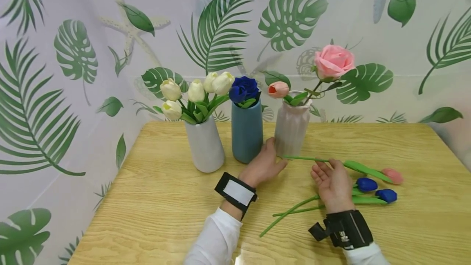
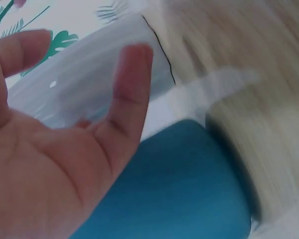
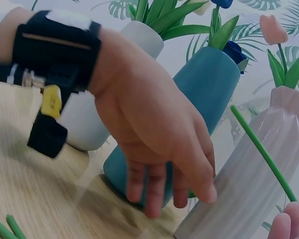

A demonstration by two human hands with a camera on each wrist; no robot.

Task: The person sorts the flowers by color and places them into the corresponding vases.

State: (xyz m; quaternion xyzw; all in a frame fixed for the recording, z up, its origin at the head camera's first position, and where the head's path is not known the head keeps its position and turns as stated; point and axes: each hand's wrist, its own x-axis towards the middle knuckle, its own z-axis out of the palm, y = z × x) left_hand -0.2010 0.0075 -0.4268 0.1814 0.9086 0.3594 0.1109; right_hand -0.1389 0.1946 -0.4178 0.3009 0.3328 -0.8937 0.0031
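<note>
My left hand (image 1: 264, 165) reaches in between the teal vase (image 1: 247, 134) and the ribbed pale pink vase (image 1: 292, 130), fingers extended near the pink vase's lower wall. In the left wrist view its thumb and fingers are spread apart in front of the pale vase (image 2: 74, 79), with nothing between them. My right hand (image 1: 334, 185), palm turned up, pinches the green stem of a pink tulip (image 1: 392, 176). That stem (image 3: 264, 154) slants up past the pale vase in the right wrist view. Below the right hand, two blue tulips (image 1: 386, 196) lie on the table.
A white vase (image 1: 205, 146) of cream tulips (image 1: 196, 91) stands at the left. Blue flowers (image 1: 244, 87) fill the teal vase. A pink rose (image 1: 334, 62) and another pink tulip (image 1: 278, 89) stand in the pale vase. A leaf-printed cloth (image 1: 235, 19) hangs behind the wooden table (image 1: 154, 199).
</note>
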